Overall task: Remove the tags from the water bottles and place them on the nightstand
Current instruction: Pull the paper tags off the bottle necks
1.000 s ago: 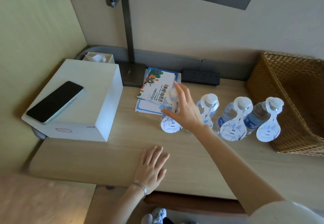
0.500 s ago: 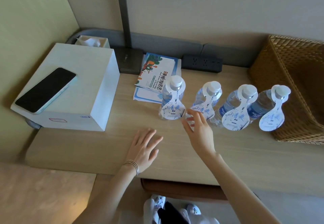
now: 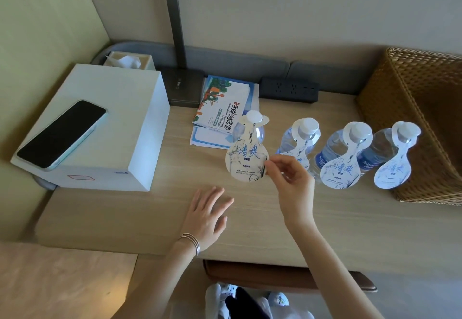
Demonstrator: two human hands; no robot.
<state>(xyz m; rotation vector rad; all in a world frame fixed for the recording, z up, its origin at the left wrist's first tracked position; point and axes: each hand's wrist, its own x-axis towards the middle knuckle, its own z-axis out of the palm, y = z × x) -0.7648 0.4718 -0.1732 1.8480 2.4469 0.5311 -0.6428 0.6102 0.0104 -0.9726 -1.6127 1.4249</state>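
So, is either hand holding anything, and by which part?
The right hand pinches the white pear-shaped paper tag on the leftmost clear plastic water bottle by its lower right edge. The left hand rests flat on the pale wooden nightstand, empty.

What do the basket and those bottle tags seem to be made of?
Basket: probably woven wicker or rattan, matte brown; the plaited strands show. Tags: likely thin printed card, smooth finish; the leftmost tag, pinched by the right hand, holds flat.
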